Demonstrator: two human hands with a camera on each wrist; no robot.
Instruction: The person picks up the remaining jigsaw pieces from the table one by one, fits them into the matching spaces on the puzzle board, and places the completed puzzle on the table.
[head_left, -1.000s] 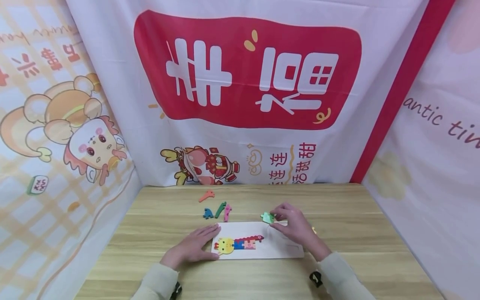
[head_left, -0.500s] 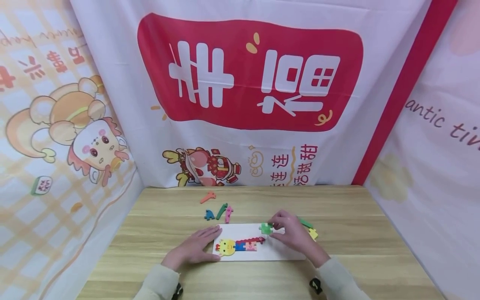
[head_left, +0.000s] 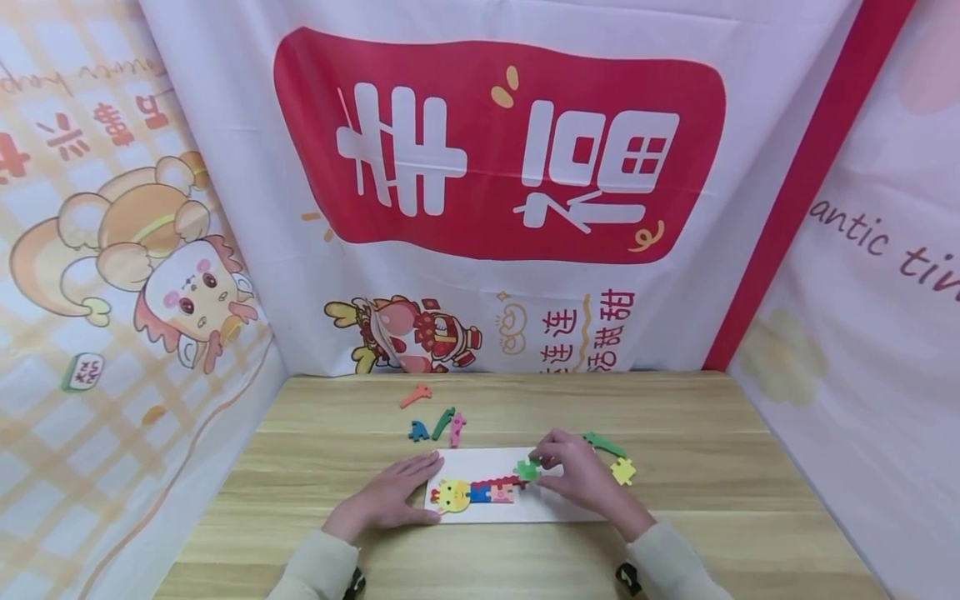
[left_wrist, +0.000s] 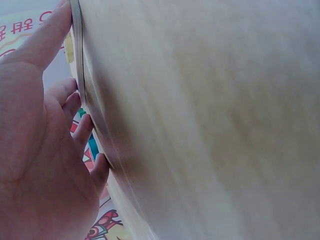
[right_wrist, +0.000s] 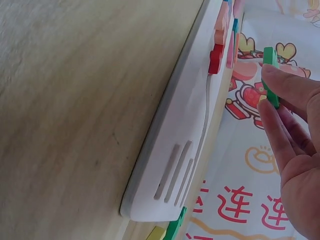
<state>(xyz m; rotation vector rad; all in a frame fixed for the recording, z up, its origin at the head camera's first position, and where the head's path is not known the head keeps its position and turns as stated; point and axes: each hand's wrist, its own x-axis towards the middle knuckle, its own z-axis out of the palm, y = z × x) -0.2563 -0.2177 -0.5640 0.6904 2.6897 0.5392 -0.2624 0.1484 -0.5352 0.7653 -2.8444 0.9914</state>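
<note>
A white puzzle board point(head_left: 551, 508) lies on the wooden table, its left end filled with a yellow giraffe head point(head_left: 453, 497), a blue piece point(head_left: 480, 494), a pink piece point(head_left: 502, 495) and a wavy red strip point(head_left: 495, 482). My left hand point(head_left: 386, 493) rests at the board's left end, fingers and thumb spread along its edge. Between thumb and fingers, my right hand point(head_left: 576, 471) pinches a green puzzle piece point(head_left: 527, 471). That piece overlaps the red strip's right end in the head view; the right wrist view shows the green piece point(right_wrist: 270, 77) raised above the board.
Behind the board lie an orange piece point(head_left: 416, 395), a blue piece point(head_left: 418, 430), a dark green piece point(head_left: 443, 423) and a pink piece point(head_left: 457, 428). Right of my right hand are a long green piece point(head_left: 604, 443) and a yellow piece point(head_left: 622, 472). A printed curtain point(head_left: 495, 317) hangs behind the table.
My right hand has brought the green puzzle piece from the board's back edge forward and slightly left, toward the red strip. The long green and yellow pieces have come into view. My left hand stays put.
</note>
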